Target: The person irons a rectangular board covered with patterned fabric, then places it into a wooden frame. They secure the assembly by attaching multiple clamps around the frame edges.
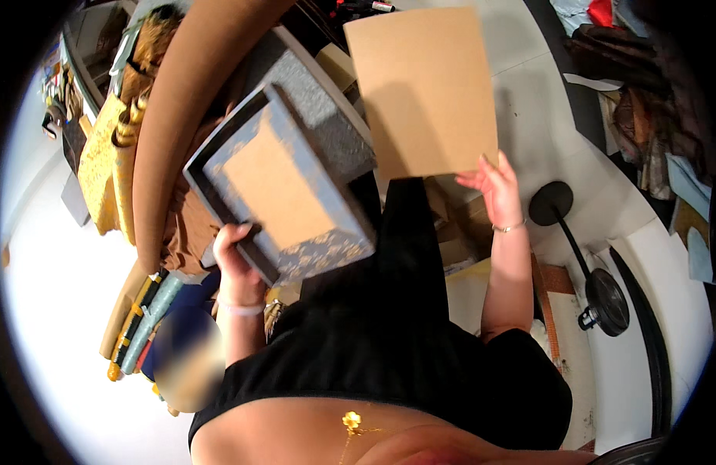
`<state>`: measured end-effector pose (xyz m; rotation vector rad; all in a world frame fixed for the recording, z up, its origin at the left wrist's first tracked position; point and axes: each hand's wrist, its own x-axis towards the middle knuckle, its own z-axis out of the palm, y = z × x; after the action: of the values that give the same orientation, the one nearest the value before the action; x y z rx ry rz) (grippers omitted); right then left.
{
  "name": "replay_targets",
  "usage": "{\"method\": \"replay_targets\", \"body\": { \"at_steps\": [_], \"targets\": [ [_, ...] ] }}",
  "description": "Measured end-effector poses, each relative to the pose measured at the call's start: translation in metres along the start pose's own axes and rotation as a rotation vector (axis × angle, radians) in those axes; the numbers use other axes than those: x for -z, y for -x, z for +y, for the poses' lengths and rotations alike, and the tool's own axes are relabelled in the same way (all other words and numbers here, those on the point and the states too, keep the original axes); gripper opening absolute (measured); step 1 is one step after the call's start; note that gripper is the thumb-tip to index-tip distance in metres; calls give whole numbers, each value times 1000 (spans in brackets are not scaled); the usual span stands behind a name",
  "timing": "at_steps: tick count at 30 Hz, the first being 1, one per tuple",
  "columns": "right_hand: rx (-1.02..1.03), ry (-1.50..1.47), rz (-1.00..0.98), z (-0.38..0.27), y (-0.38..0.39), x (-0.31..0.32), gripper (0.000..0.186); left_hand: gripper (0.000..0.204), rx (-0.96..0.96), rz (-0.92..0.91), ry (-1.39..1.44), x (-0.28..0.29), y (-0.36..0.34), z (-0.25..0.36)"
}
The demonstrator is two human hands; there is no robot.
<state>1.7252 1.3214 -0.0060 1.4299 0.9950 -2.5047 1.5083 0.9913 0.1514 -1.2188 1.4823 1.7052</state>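
Observation:
My left hand (238, 263) grips the lower left edge of a shallow open box (310, 256). Blue-grey floral covering is folded over the inside of its base, around a bare tan rectangle; its raised walls look dark. Off to the right, my right hand (496, 186) pinches the bottom right corner of a flat tan cardboard sheet (424, 93) between thumb and fingers. The sheet is held up, apart from the box, and its face is plain.
A thick brown roll (168, 139) rises left of the box, beside yellow patterned fabric (102, 174). Behind the box lies a grey speckled surface (320, 97). Several coloured rolls (152, 310) sit lower left. A black round-based stand (552, 203) is at right, near heaped fabrics (645, 116).

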Motion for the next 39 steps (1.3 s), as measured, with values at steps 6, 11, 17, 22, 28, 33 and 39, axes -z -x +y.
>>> {"method": "replay_targets", "body": {
  "at_steps": [6, 11, 17, 22, 28, 33, 39],
  "targets": [
    [-34, 105, -164, 31, 77, -69, 43, 35, 197, -263, 53, -9, 1, -11],
    [-166, 38, -402, 66, 72, -100, 45, 35, 114, -361, 94, 24, -42, -37],
    [-280, 33, -360, 112, 58, -133, 38, 35, -139, -277, -42, 74, -70, -40],
    [-295, 8, -382, 156, 37, -143, 36, 45, -379, -174, -234, 94, -100, -46],
    [-335, -25, -243, 170, 33, -161, 55, 50, -681, -146, -428, 124, -140, -70],
    [-158, 198, -224, 173, 31, -163, 51, 48, -988, 9, -840, 118, -125, -65],
    [-104, 402, -136, 152, 17, -174, 44, 48, -1116, 217, -877, 121, -109, -49]
  ]
}}
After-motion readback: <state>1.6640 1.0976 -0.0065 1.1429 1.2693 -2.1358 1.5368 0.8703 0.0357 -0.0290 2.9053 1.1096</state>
